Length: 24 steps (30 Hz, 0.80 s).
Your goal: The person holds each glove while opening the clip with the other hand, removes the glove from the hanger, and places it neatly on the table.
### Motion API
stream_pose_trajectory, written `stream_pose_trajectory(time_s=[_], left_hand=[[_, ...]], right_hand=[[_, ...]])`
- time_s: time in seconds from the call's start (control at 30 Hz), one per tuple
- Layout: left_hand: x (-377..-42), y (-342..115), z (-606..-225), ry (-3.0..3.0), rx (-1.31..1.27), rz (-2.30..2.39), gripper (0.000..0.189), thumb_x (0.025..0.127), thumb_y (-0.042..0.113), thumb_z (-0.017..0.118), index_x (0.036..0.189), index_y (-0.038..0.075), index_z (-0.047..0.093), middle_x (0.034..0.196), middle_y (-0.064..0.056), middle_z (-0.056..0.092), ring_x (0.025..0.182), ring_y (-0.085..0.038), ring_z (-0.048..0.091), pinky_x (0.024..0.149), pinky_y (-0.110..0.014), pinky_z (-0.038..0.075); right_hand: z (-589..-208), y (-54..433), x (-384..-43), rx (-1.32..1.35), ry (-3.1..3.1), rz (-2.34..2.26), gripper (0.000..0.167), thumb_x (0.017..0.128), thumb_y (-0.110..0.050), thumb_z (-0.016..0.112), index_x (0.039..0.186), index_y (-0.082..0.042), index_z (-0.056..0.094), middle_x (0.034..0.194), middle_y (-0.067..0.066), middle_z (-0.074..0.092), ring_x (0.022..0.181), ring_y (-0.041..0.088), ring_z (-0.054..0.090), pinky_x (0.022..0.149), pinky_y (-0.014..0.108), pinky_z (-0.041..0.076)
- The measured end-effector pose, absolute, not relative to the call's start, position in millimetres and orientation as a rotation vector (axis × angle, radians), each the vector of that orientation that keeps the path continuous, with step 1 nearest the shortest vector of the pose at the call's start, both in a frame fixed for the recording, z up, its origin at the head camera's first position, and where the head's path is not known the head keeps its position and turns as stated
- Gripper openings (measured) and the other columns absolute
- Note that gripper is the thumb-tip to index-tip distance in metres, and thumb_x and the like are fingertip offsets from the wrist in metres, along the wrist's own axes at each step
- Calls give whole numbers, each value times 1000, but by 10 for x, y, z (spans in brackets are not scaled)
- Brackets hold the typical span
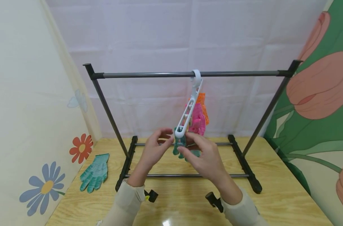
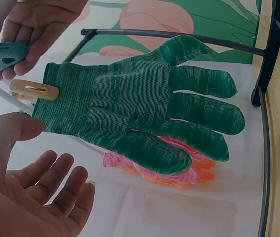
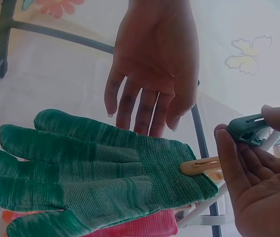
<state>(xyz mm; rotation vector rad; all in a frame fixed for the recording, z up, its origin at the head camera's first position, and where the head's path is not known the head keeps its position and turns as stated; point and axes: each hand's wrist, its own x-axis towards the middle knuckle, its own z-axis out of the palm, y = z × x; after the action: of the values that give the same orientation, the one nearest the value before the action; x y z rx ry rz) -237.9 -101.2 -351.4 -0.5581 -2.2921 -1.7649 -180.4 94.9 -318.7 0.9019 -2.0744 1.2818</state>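
Note:
A green knit glove [image 2: 130, 94] hangs by its cuff from a beige clothespin [image 2: 33, 90] at the near end of a white hanger [image 1: 187, 114]. My right hand [image 1: 206, 153] pinches a teal clothespin [image 3: 246, 129] between thumb and fingers, beside the cuff and apart from the glove. On the cuff's other side is my left hand [image 1: 155, 149], its fingers loosely bent and holding nothing. In the left wrist view its thumb reaches the cuff's edge; whether it touches, I cannot tell. Pink [image 1: 198, 121] and orange gloves [image 1: 202, 99] hang farther back along the hanger.
The hanger hooks over the top bar [image 1: 149, 75] of a black rack standing on the wooden table [image 1: 185, 191]. Another green glove [image 1: 95, 172] lies flat left of the rack. Black rack feet [image 1: 152, 196] project near both forearms. White cloth [image 1: 149, 40] hangs behind.

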Motion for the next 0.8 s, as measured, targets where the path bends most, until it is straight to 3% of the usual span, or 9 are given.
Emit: stream_pose_trajectory(time_s=[0.2,0.8], left_hand=[[-2390,-966,-3516,-2283,-574,-1795,38,97,25,70,132,12,61,126,-3,66,112,-21,62,98,-47,51],[-2426,-822,-3518,-2277,-578,-1833,35,96,17,68,129,9,62,115,-6,68,107,-22,62,97,-46,51]], right_hand=[[-3186,949,-1802,898,-2078,1285,39,88,-4,78,125,-2,65,102,4,73,87,15,70,73,27,60],[-3190,950,-1808,909,-2060,1288,38,88,-3,78,124,-1,66,100,5,72,86,16,70,72,27,60]])
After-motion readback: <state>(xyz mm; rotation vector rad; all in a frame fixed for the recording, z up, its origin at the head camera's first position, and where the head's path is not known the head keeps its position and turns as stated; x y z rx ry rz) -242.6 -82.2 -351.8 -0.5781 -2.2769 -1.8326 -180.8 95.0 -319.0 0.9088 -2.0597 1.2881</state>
